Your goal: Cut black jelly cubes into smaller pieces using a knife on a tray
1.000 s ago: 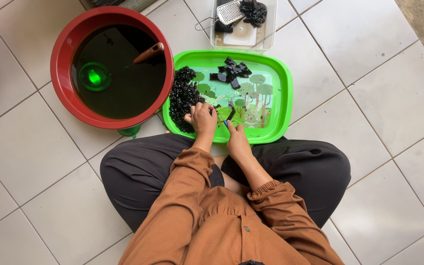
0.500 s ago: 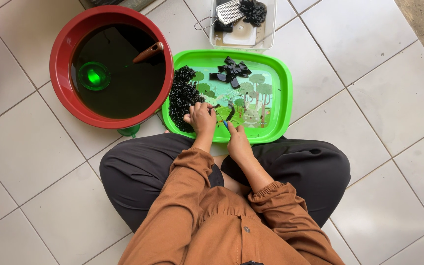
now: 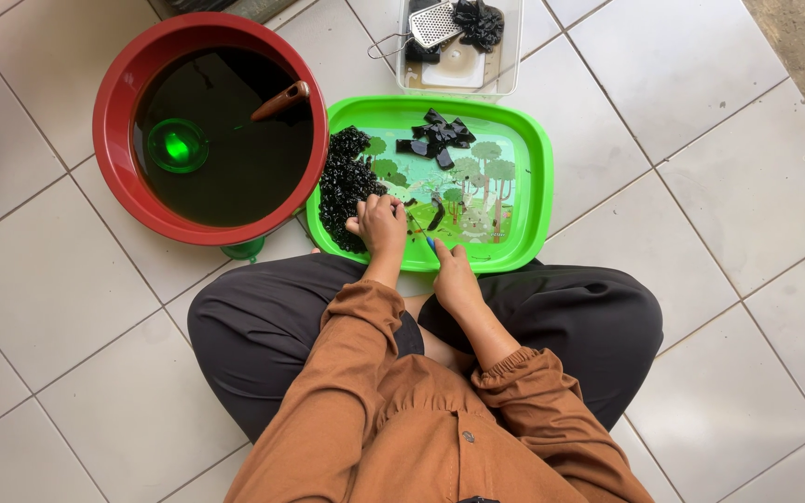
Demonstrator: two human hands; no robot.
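A: From the head camera, what do the hands have?

B: The left hand (image 3: 382,222) rests on the near edge of the green tray (image 3: 535,177), fingers curled down against the edge of a heap of small black pieces (image 3: 342,182); I judge it is pinning a piece there, though what sits under the fingers is hidden; the right hand (image 3: 454,275) is clenched round something slim with a bluish tip (image 3: 431,244), touching the tray's near rim; its exact kind I cannot tell.

A: How far along does the work look?

B: As a judgement only: the heap on the tray's left side is large and finely cut; a smaller cluster of bigger black slabs (image 3: 437,138) lies near the far rim, uncut; a loose strip (image 3: 435,212) lies between the hands' area and the tray's middle; so a good share seems cut, with some left.

A: And the floor and surroundings?

B: The person sits cross-legged on pale tiled floor (image 3: 48,298); the tray lies on the tiles; a red basin (image 3: 109,102) of dark liquid stands just beside it to the left, a green cup (image 3: 177,146) and a brown handle (image 3: 281,100) in it; beyond the tray, a clear container (image 3: 512,56) holds a metal grater (image 3: 435,23) and more black material (image 3: 479,20).
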